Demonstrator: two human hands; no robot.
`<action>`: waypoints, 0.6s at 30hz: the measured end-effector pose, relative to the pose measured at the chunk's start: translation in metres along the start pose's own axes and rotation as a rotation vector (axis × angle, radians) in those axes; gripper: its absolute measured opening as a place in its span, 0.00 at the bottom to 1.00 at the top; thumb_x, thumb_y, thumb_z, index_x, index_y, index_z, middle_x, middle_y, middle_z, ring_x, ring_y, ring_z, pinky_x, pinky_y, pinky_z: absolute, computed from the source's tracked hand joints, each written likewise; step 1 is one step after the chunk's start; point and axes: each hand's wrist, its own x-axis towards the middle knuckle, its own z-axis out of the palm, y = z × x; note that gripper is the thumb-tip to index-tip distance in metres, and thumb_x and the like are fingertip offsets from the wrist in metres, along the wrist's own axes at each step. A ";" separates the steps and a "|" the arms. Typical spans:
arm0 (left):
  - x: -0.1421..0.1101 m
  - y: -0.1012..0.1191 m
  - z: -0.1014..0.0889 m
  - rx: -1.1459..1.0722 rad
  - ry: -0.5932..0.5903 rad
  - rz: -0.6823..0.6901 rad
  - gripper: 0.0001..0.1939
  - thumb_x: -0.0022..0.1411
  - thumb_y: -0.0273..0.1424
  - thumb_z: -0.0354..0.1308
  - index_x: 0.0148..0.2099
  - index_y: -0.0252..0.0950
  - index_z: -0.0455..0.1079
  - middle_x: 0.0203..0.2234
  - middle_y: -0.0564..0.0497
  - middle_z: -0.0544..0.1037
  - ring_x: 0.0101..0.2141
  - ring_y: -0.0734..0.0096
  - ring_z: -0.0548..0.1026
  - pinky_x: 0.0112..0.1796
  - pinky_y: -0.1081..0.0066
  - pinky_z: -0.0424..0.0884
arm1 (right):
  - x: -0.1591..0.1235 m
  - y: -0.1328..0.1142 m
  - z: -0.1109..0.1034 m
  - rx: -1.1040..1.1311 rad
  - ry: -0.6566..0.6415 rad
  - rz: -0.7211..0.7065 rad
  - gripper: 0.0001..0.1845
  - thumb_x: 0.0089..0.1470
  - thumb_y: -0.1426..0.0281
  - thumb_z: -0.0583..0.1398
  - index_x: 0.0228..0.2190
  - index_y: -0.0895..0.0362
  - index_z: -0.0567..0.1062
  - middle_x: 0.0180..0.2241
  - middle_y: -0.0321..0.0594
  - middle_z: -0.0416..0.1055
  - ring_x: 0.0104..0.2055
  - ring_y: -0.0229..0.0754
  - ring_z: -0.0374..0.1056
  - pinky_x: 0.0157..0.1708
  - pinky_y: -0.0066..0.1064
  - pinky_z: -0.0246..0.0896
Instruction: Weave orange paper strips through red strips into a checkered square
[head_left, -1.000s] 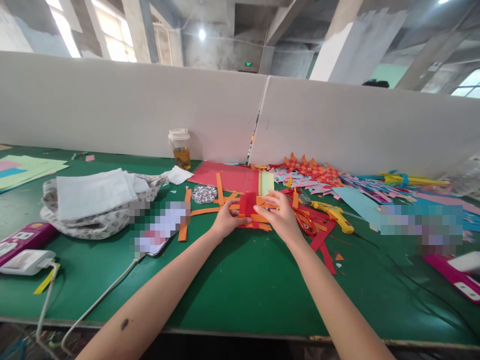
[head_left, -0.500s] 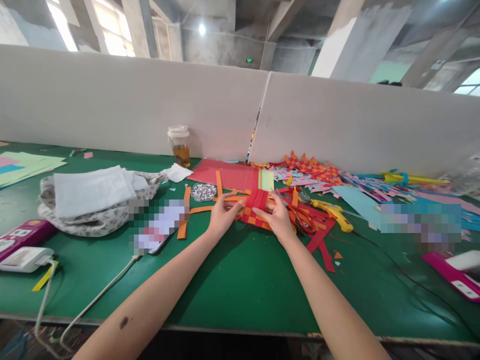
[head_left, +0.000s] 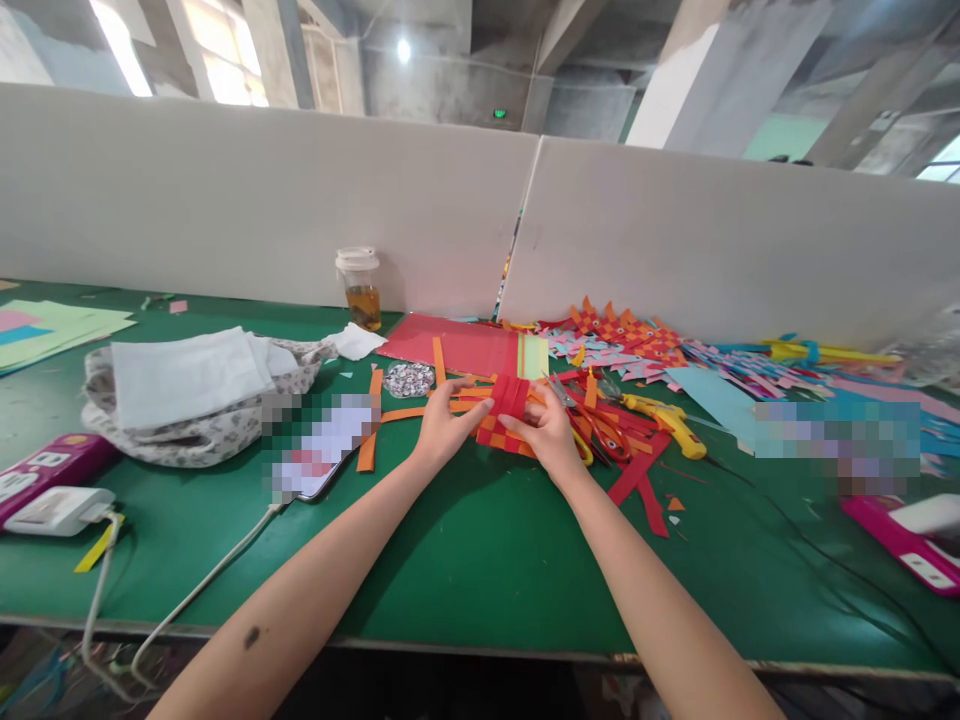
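A small woven piece of red and orange paper strips (head_left: 510,397) is held a little above the green table between my hands, its checkered part facing me. My left hand (head_left: 444,425) grips its left side, with the thumb and fingertips at the edge and orange strips sticking out past them. On the right side, my right hand (head_left: 551,432) pinches it, thumb on the front and fingers behind. Loose red and orange strips lie around it, and scissors (head_left: 609,440) with orange handles rest just right of my right hand.
A yellow glue gun (head_left: 679,430) with a black cord lies to the right. Behind are finished woven pieces (head_left: 615,330) and a red sheet (head_left: 450,345). A dish of googly eyes (head_left: 409,379), a phone (head_left: 330,450), a cloth bundle (head_left: 202,400) and a lidded cup (head_left: 361,290) stand left.
The woven piece has tilted up so its checkered face shows. My left fingers have shifted from its lower front to its left edge; my right hand has moved slightly down.
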 end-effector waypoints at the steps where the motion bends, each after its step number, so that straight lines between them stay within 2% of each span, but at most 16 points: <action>1: -0.001 0.001 0.000 0.015 -0.041 -0.029 0.14 0.51 0.42 0.55 0.35 0.37 0.69 0.35 0.49 0.75 0.38 0.64 0.71 0.37 0.69 0.63 | -0.001 -0.001 0.001 -0.001 -0.002 -0.008 0.38 0.37 0.63 0.67 0.48 0.52 0.57 0.37 0.41 0.74 0.39 0.48 0.71 0.42 0.44 0.66; 3: -0.002 0.002 -0.002 0.049 -0.146 -0.070 0.18 0.54 0.45 0.50 0.27 0.36 0.68 0.22 0.52 0.72 0.27 0.69 0.70 0.29 0.72 0.61 | -0.001 -0.003 0.002 -0.012 0.029 -0.032 0.38 0.37 0.62 0.66 0.48 0.52 0.56 0.37 0.42 0.74 0.39 0.48 0.71 0.42 0.44 0.66; 5: -0.002 0.002 -0.003 0.064 -0.230 -0.073 0.22 0.55 0.47 0.49 0.21 0.35 0.67 0.15 0.54 0.68 0.21 0.72 0.66 0.24 0.73 0.57 | -0.001 -0.005 0.002 -0.043 0.065 -0.057 0.38 0.38 0.61 0.66 0.49 0.52 0.55 0.38 0.43 0.74 0.39 0.48 0.71 0.41 0.44 0.66; 7: -0.002 0.002 -0.002 0.038 -0.268 -0.052 0.20 0.53 0.46 0.51 0.22 0.35 0.69 0.16 0.54 0.69 0.21 0.73 0.65 0.23 0.73 0.57 | -0.001 -0.006 0.002 -0.086 0.067 -0.074 0.38 0.39 0.59 0.65 0.49 0.52 0.55 0.38 0.43 0.74 0.39 0.49 0.71 0.41 0.44 0.66; 12: 0.002 -0.007 0.005 -0.106 -0.269 -0.042 0.13 0.51 0.41 0.57 0.31 0.35 0.73 0.26 0.50 0.76 0.27 0.71 0.70 0.27 0.74 0.63 | -0.001 -0.001 0.000 -0.188 0.030 -0.119 0.36 0.40 0.60 0.64 0.49 0.52 0.57 0.36 0.42 0.74 0.38 0.48 0.71 0.42 0.43 0.66; 18: 0.005 -0.018 0.007 -0.168 -0.352 -0.049 0.14 0.52 0.40 0.56 0.31 0.35 0.74 0.26 0.50 0.77 0.27 0.71 0.71 0.27 0.74 0.64 | 0.001 0.006 -0.001 -0.229 0.043 -0.114 0.33 0.42 0.63 0.63 0.49 0.52 0.57 0.36 0.42 0.73 0.38 0.47 0.71 0.42 0.44 0.65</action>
